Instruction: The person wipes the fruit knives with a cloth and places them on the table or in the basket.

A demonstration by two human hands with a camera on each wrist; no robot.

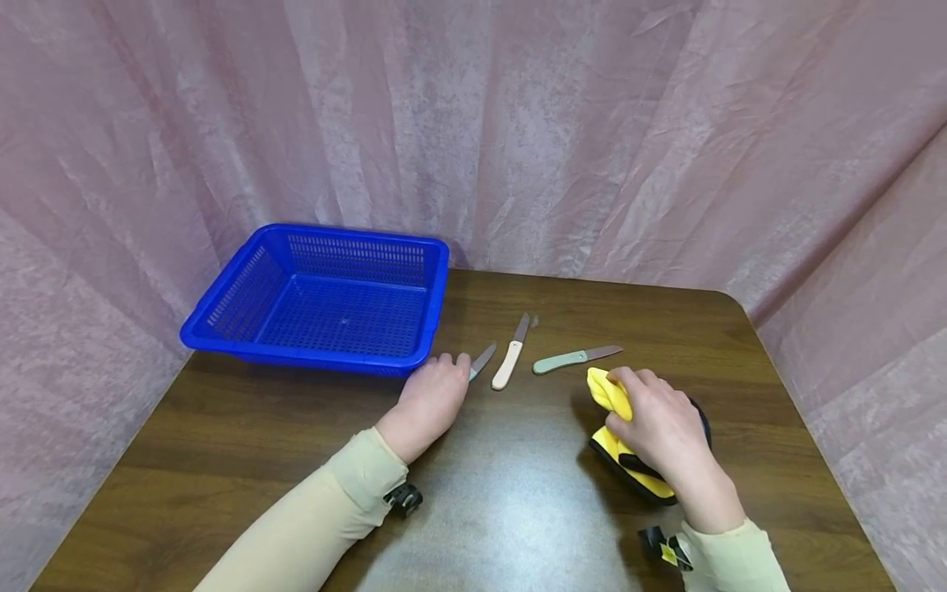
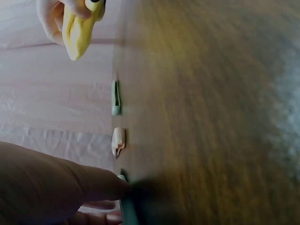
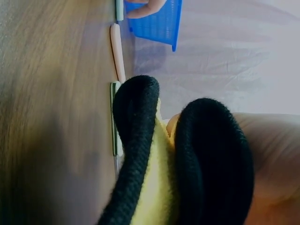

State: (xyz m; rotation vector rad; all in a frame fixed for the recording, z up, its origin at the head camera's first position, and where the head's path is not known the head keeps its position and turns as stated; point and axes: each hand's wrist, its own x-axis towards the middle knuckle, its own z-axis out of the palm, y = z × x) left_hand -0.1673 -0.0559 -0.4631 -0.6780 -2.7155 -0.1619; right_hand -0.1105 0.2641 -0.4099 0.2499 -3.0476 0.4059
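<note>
My left hand (image 1: 435,393) pinches the handle of a green folding knife (image 1: 482,360) just right of the blue basket. Its blade sticks out past the fingers, while the hand hides most of the handle; the left wrist view shows the thumb against the green handle (image 2: 127,206). My right hand (image 1: 661,419) grips a bunched yellow cloth (image 1: 608,393) with black edging, held over the table's right side. Between the hands lie a cream folding knife (image 1: 507,365) and another green folding knife (image 1: 562,362), both with blades out.
A blue plastic basket (image 1: 340,364) with slotted walls stands at the back left, and nothing shows inside it. The brown wooden table (image 1: 510,501) ends at a pink curtain (image 1: 518,140) hanging behind and at both sides.
</note>
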